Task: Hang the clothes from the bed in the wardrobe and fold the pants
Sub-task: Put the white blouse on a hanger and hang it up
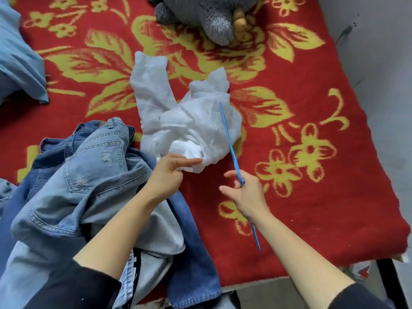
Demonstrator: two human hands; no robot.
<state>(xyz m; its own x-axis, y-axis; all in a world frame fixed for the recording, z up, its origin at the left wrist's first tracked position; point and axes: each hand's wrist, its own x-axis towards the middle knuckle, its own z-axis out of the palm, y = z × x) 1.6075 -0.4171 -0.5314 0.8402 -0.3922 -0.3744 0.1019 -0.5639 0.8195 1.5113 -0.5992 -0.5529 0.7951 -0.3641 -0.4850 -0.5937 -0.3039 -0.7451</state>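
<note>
A crumpled white garment (189, 117) lies in the middle of the red and yellow flowered bed cover (312, 108). My left hand (171, 172) pinches the garment's near edge, with the forefinger stretched out along it. My right hand (243, 192) grips a thin blue hanger (229, 139) seen edge-on; its far end reaches over the white garment and its near end sticks out below my wrist. A heap of blue denim jeans (89, 175) lies at the near left, partly under my left forearm.
A grey plush toy (200, 16) sits at the far edge of the bed. A light blue pillow (20, 59) lies at the far left. The bed's right edge meets a grey floor (383, 85), and a dark bed frame leg (392, 284) shows at the near right corner.
</note>
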